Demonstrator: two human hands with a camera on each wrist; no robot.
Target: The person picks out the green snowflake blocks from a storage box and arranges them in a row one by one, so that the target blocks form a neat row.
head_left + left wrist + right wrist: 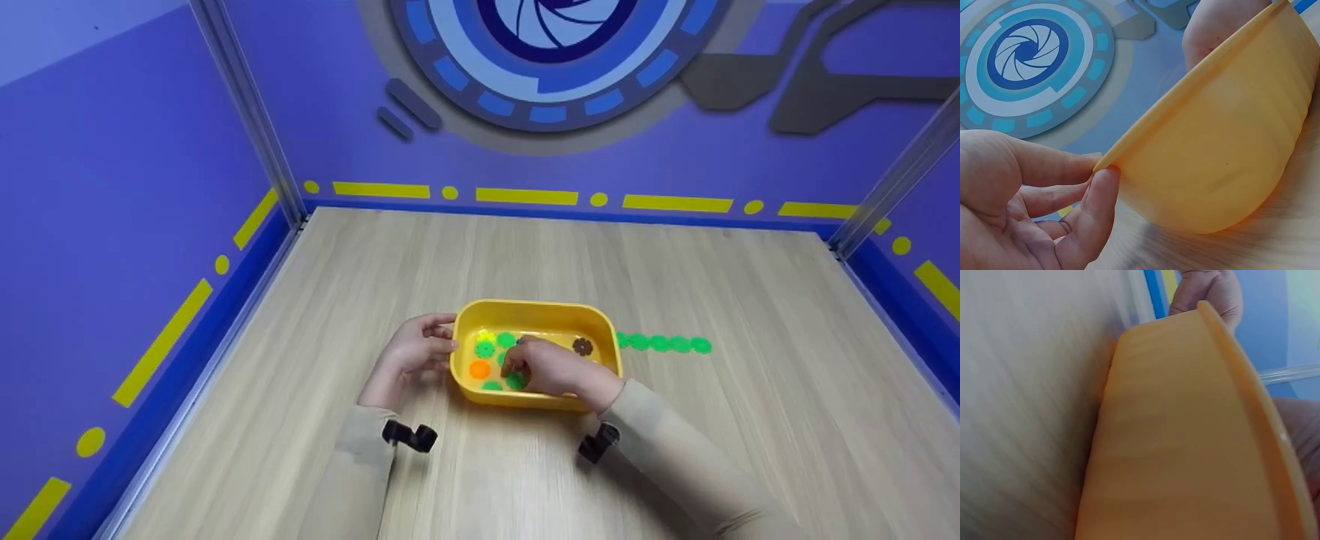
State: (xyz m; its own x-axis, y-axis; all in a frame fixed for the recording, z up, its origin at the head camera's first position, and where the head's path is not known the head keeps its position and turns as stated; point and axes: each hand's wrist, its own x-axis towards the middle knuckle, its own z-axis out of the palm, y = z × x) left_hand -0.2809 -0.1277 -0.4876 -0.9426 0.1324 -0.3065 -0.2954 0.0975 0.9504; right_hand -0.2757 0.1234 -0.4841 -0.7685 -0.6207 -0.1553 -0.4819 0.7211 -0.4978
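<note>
A yellow plastic bin (536,304) stands on the table with several small toothed discs inside. My left hand (409,347) pinches its left rim between thumb and fingers, as the left wrist view shows on the bin's wall (1213,140). Inside the bin, my right hand (551,365) reaches down with bent fingers beside a green disc (514,381). Whether the fingertips pinch a disc is hidden. An orange disc (479,369), a yellow disc (486,337) and more green discs lie toward the bin's left. A brown disc (583,346) lies at the right.
A row of joined green discs (660,343) extends rightward from behind the bin's right wall. The wood-grain table (420,255) is bordered by blue-purple printed panels (330,112) at the back and sides, with metal posts (247,105) in the corners.
</note>
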